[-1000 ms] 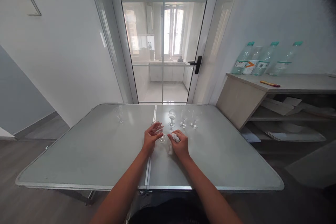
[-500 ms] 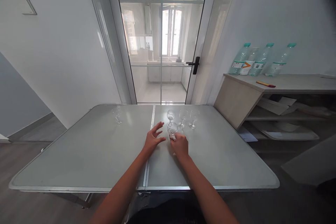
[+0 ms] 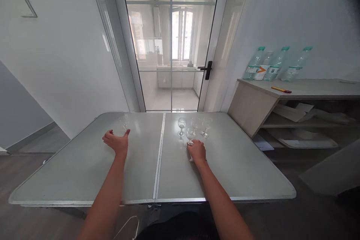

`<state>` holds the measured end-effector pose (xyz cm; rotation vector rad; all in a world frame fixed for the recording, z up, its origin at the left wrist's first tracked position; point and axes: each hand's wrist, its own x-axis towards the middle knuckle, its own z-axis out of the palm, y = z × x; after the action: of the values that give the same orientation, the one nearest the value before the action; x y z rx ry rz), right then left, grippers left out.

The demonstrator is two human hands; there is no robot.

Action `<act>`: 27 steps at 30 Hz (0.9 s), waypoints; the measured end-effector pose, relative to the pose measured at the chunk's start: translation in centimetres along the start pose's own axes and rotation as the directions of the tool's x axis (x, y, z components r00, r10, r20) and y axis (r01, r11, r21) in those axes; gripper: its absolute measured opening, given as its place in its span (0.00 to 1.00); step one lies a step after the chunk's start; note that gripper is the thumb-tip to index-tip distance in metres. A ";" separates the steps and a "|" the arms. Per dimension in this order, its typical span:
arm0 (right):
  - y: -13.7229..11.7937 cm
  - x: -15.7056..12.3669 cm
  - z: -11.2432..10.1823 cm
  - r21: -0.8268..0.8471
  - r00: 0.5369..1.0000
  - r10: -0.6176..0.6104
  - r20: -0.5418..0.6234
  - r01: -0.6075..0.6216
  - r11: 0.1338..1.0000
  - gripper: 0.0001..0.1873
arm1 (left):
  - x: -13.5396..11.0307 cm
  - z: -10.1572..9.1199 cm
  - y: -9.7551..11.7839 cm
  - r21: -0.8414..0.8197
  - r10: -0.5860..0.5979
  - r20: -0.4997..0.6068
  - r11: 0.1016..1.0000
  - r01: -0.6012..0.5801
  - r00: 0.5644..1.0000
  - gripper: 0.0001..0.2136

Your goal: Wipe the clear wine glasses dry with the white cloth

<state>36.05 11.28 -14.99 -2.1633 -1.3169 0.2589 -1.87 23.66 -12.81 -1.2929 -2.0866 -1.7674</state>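
On the left half of the table [image 3: 75, 165], my left hand [image 3: 116, 143] is open, with its thumb and fingers apart. Just beyond it stands a clear stemmed glass [image 3: 123, 122], its lower part close to the fingers; no contact can be made out. My right hand [image 3: 197, 150] is closed around a crumpled white cloth [image 3: 191, 143] on the right half. Directly in front of that hand is a stemmed glass [image 3: 191, 132], whose base is partly hidden by the fingers and cloth. Behind it stand three more upright glasses, the leftmost glass [image 3: 182, 123] among them.
A metal seam [image 3: 159, 153] divides the tabletop. To the right, a wooden shelf unit [image 3: 253, 108] carries several plastic bottles [image 3: 272, 69] and a yellow-red stick-like item [image 3: 281, 90]. Past the table's far edge is a glass door [image 3: 157, 82] with a black handle [image 3: 208, 70].
My left hand has moved left from beside the front glass to the lone glass at the far left. My right hand and the front glass have shifted slightly right.
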 end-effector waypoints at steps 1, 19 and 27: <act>0.0 0.1 0.0 0.002 1.000 0.005 0.013 -0.005 1.000 0.12 | 0.0 0.5 -0.8 0.019 -0.011 0.050 1.000 0.010 0.999 0.41; 1.8 -4.1 -2.1 -0.023 0.981 -0.186 -0.057 0.185 0.982 0.13 | 1.8 5.8 -2.4 -0.204 -0.128 0.351 0.956 0.209 0.928 0.28; 3.3 -5.8 -3.4 0.522 0.981 -0.182 -0.065 0.188 0.832 0.19 | -3.0 3.9 4.0 -0.460 0.138 0.451 0.883 0.097 0.882 0.20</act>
<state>37.17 3.85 -14.85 -1.5613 -1.2572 0.4679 4.23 25.22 -12.76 -2.0554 -1.8779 -2.2242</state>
